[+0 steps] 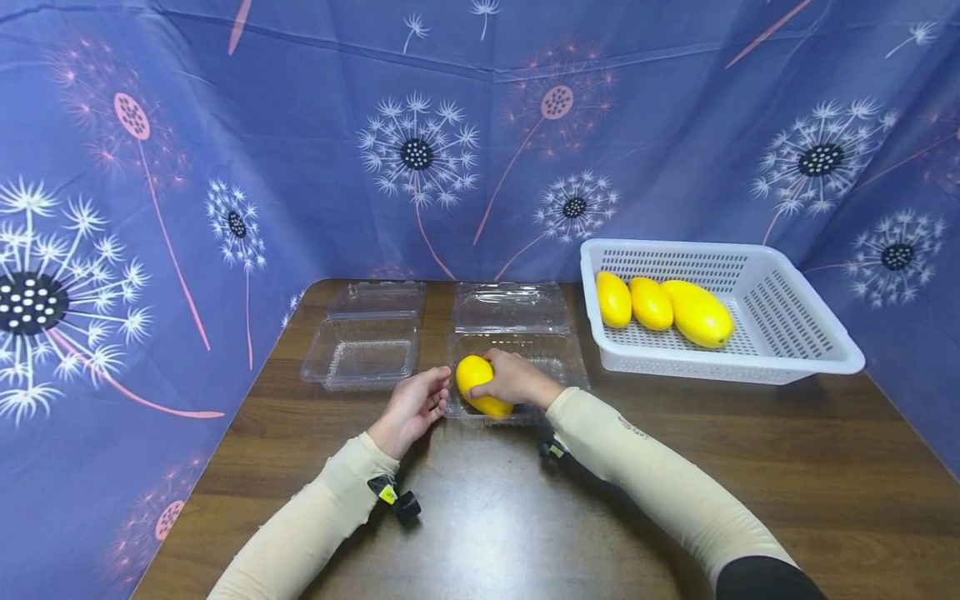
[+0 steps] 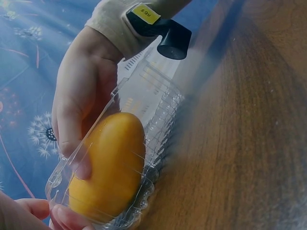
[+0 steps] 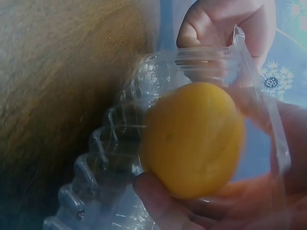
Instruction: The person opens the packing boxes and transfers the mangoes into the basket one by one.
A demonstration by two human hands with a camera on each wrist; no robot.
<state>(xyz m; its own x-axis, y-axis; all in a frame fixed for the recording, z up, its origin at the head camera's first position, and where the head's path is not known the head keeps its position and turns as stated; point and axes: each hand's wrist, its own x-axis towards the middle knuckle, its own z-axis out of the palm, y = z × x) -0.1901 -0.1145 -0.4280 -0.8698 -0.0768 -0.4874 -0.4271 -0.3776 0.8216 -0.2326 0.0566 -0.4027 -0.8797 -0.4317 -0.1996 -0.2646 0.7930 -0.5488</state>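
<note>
My right hand point(image 1: 521, 380) grips a yellow mango point(image 1: 473, 373) inside the front tray of a clear plastic clamshell container point(image 1: 553, 350). Its thumb lies across the fruit, and the fingers wrap the far side. In the left wrist view the mango point(image 2: 112, 163) sits tilted along the ridged wall. My left hand point(image 1: 408, 407) pinches the container's left rim between thumb and fingers. Seen from the right wrist, the mango point(image 3: 194, 139) shows its rounded end through the clear plastic.
A second clear clamshell container point(image 1: 320, 350) stands with its lid folded back, left of the first. At the back right, a white perforated basket point(image 1: 817, 364) holds two smaller yellow mangoes point(image 1: 651, 303) and a larger oblong yellow fruit point(image 1: 699, 314). A dandelion-print curtain point(image 1: 315, 125) hangs behind the table.
</note>
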